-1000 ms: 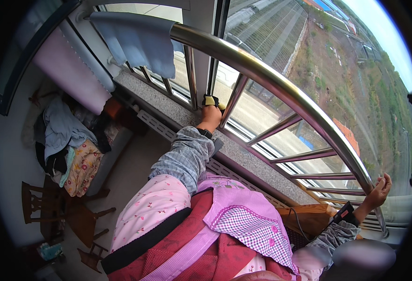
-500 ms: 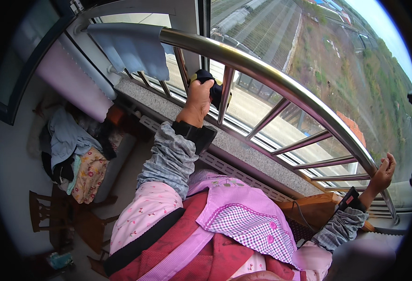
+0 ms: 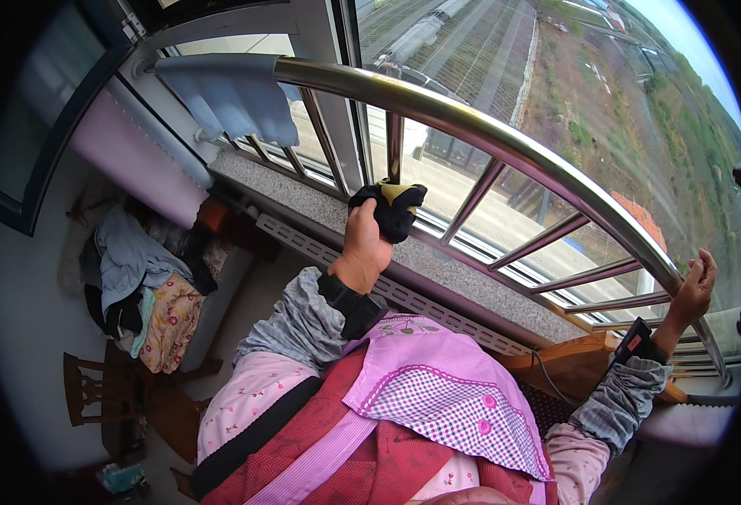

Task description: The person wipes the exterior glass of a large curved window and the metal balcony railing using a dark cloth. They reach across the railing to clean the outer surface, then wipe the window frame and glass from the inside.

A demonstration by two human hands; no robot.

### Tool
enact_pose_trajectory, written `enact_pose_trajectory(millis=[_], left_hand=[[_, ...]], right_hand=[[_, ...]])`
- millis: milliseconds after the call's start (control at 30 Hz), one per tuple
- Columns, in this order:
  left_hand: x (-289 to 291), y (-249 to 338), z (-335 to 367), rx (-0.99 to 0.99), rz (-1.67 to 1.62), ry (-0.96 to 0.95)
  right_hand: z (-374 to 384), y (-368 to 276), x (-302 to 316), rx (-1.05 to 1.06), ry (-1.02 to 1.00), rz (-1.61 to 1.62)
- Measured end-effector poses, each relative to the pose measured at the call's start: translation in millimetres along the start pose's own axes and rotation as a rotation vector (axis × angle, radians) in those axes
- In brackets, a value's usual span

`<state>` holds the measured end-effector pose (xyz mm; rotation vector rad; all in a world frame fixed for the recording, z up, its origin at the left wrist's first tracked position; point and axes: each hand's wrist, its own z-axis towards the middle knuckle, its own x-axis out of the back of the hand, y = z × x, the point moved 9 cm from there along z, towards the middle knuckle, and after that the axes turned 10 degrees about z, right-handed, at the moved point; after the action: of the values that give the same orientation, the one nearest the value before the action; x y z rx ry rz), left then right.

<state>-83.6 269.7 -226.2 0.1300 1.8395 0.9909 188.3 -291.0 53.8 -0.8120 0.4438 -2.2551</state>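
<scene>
My left hand [image 3: 364, 240] is closed on a bunched black and yellow cloth [image 3: 397, 212]. The cloth presses round the lower part of a railing upright [image 3: 395, 143], just above the stone sill. Off to the right, my right hand [image 3: 695, 286] rests against the curved metal handrail [image 3: 488, 126], its fingers loosely bent and reaching past the rail with nothing in them. Both wrists wear dark bands below rumpled grey sleeves.
A blue-grey cloth [image 3: 231, 93] drapes over the handrail's left end. Beneath the speckled sill [image 3: 303, 189] runs a slotted panel [image 3: 320, 252]. Lower left are a wooden chair [image 3: 93, 391] and a heap of clothes [image 3: 147, 278]. Window glass and fields lie beyond the railing.
My left hand has come down and nearer with the cloth, from between the uprights to the base of one. The right hand stays at the handrail. The view has shifted slightly.
</scene>
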Motion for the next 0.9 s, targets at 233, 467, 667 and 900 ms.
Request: enact_pose_trajectory(millis=[233, 467, 667, 900], left_hand=[[-106, 30, -31, -0.915, 0.852, -0.05], [-106, -3, 17, -1.039, 1.379, 0.079], [-19, -69, 44, -0.601, 1.438, 0.139], [-103, 35, 7, -1.098, 1.124, 0.183]], right_hand=[[1, -1, -2, 0.003, -0.01, 0.025], [0, 1, -2, 0.007, -0.014, 0.036], [-3, -6, -1, 0.002, 0.004, 0.039], [-5, -8, 0, 0.009, 0.002, 0.081]])
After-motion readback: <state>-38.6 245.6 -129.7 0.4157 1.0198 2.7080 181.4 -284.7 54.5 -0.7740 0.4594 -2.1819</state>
